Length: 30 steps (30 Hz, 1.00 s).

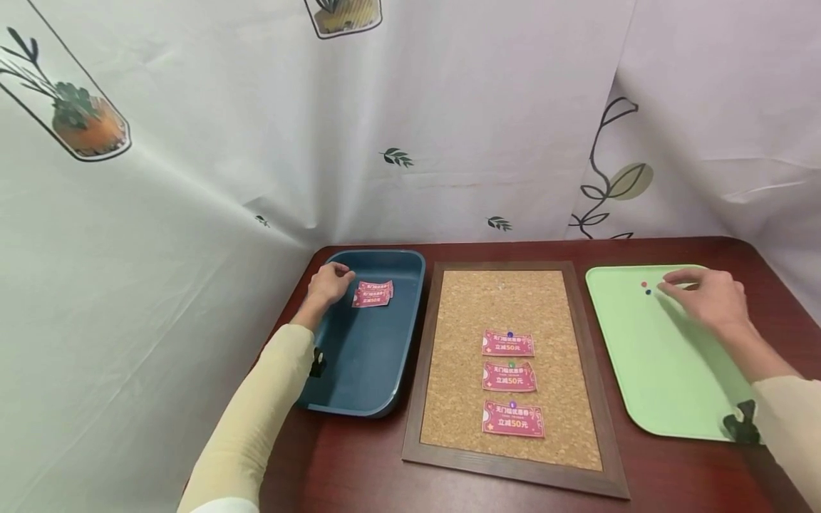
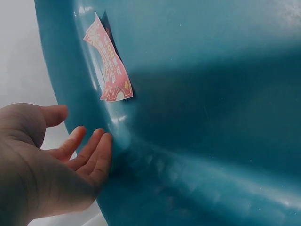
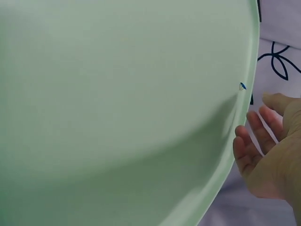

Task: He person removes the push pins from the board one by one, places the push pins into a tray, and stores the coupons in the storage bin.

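Observation:
My left hand [image 1: 330, 283] hovers over the left rim of a deep blue tray [image 1: 359, 370], its fingers loosely bent and nothing between them. Two pink coupons [image 1: 372, 298] lie overlapping in that tray, just beyond the fingertips; the left wrist view shows the coupons [image 2: 110, 70] curling up a little. Over the far part of a pale green tray [image 1: 661, 377] is my right hand [image 1: 708, 298], thumb and fingers apart and holding nothing. Close to its fingertips lie a red push pin [image 1: 644, 284] and a blue push pin [image 1: 648, 292].
Between the trays lies a wood-framed cork board [image 1: 449, 370]. Three pink coupons are pinned down it: an upper coupon [image 1: 519, 347], a middle coupon [image 1: 519, 381] and a lower coupon [image 1: 526, 424]. A printed white cloth [image 1: 449, 107] hangs behind the dark red table [image 1: 385, 470].

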Each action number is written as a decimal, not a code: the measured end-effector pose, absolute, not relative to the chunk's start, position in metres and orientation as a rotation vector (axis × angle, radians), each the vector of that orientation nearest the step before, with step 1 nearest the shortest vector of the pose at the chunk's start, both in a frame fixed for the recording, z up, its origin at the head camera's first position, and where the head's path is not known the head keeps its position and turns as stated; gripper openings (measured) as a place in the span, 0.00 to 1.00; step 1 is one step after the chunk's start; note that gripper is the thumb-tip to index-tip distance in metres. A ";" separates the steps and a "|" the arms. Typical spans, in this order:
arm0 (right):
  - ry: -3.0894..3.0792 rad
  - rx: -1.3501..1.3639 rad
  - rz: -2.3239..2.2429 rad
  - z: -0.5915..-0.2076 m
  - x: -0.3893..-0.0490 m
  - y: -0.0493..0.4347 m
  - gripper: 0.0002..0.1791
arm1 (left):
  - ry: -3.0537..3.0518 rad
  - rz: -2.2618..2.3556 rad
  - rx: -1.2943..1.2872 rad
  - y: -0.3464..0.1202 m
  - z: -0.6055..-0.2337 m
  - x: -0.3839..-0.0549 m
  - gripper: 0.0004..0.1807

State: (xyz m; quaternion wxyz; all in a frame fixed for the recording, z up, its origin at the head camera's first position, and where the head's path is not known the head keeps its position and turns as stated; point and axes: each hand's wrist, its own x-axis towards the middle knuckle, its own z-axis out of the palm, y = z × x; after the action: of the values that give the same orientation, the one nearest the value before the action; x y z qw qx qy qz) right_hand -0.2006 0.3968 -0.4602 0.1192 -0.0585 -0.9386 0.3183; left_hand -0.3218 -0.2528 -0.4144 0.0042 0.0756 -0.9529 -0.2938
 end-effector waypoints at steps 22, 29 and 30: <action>-2.782 -0.156 1.083 -0.439 -0.199 0.382 0.48 | -2.908 -1.071 -0.083 -0.224 -0.394 -0.313 0.43; -2.778 -0.074 1.116 -0.434 -0.199 0.366 0.47 | -2.893 -1.101 -0.171 -0.205 -0.388 -0.307 0.44; -2.772 -0.060 1.117 -0.434 -0.199 0.364 0.47 | -2.892 -1.103 -0.177 -0.202 -0.388 -0.306 0.44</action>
State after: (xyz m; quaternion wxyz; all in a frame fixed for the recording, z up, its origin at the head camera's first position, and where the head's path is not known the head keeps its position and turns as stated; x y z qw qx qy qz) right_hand -0.1991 0.3641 -0.4343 0.0761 -0.0200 -0.9247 0.3725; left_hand -0.3055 -0.2021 -0.3881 0.0207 -0.0571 -0.9326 -0.3557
